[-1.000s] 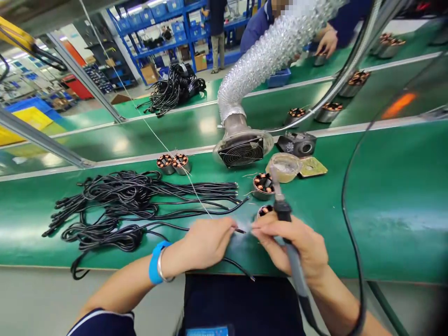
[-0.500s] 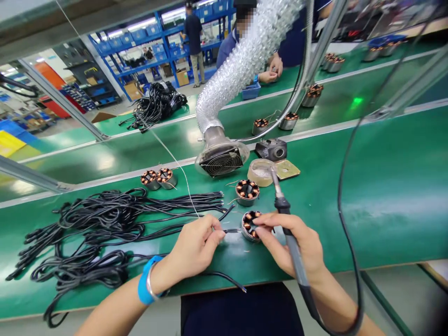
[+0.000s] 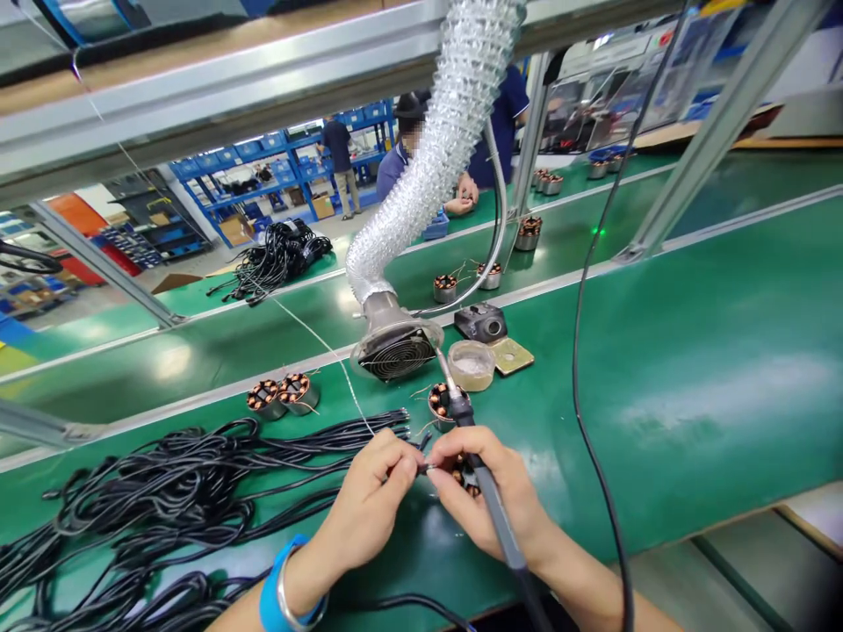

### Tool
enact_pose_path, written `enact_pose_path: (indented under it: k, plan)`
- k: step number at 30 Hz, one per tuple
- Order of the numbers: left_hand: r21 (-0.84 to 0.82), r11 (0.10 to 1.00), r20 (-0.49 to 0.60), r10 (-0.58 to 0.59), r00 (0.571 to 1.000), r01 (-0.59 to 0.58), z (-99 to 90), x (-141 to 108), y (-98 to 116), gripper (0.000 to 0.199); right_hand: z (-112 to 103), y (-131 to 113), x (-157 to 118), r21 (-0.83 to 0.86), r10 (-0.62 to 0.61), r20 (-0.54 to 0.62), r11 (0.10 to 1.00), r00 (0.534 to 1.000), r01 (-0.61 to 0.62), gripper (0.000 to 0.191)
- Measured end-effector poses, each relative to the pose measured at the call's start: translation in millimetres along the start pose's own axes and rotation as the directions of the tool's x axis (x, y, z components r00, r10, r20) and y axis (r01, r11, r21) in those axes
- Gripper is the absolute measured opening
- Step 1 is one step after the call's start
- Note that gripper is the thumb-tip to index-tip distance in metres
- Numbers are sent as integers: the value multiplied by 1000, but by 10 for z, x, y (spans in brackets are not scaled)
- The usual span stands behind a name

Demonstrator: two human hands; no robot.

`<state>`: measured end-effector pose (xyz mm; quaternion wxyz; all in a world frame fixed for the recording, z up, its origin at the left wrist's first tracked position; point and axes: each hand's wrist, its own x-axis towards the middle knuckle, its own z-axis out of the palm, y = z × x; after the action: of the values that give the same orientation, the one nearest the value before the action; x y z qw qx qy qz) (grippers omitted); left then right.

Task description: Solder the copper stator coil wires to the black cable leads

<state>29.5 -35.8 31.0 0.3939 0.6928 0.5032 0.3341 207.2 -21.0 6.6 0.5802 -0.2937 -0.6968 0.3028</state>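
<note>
My left hand (image 3: 375, 500) is closed in a pinch on the stripped end of a black cable (image 3: 422, 470). A thin solder wire (image 3: 348, 379) runs down to the same fingers. My right hand (image 3: 504, 491) has a soldering iron (image 3: 493, 505) lying across it, tip pointing up and away. Its thumb and forefinger also meet at the cable's end, touching or nearly touching my left fingertips. Partly hidden under the right fingers is a motor stator (image 3: 471, 490) with copper windings. Another stator (image 3: 437, 405) stands just behind the iron's shaft.
Black cables (image 3: 198, 491) cover the bench's left side. Two stators (image 3: 298, 393) stand behind them. A fume extractor (image 3: 399, 351) hangs ahead, beside a round flux pot (image 3: 471, 367), a sponge tray (image 3: 514, 355) and a dark iron stand (image 3: 480, 323). The iron's cord (image 3: 583, 395) hangs at right. A co-worker (image 3: 395, 167) sits opposite.
My right hand has moved left from the stator to the cable end at my left fingertips, carrying the iron along. The camera view has shifted, so the bench appears lower.
</note>
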Motion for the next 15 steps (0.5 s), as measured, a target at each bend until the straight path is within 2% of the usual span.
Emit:
enact_pose_path:
  k: [2,5,6,9,11,15]
  plan:
    - [-97,995,3,-27,1000,27,34,-8,-34,37,27,-9,27,10,-9,-5,1000,1000,9,23]
    - [-340,920,170,-144,975,196,105,-29,-131,39,54,-13,50,13,9,0,1000,1000,-9,21]
    - [-394,893,188,-152,970,216,130,-34,-161,39,65,-14,52,6,22,-1,1000,1000,-22,21]
    - [-474,870,54,-124,991,135,205,-44,-206,37,124,-27,32,-52,67,-35,996,997,-69,24]
    - [-506,855,-39,-157,987,116,248,-52,-197,38,190,-54,-4,-130,78,-74,988,994,-87,24]
    - [-551,824,-131,-241,962,132,263,-59,-160,38,263,-130,-88,-271,-12,-90,963,996,-13,22]
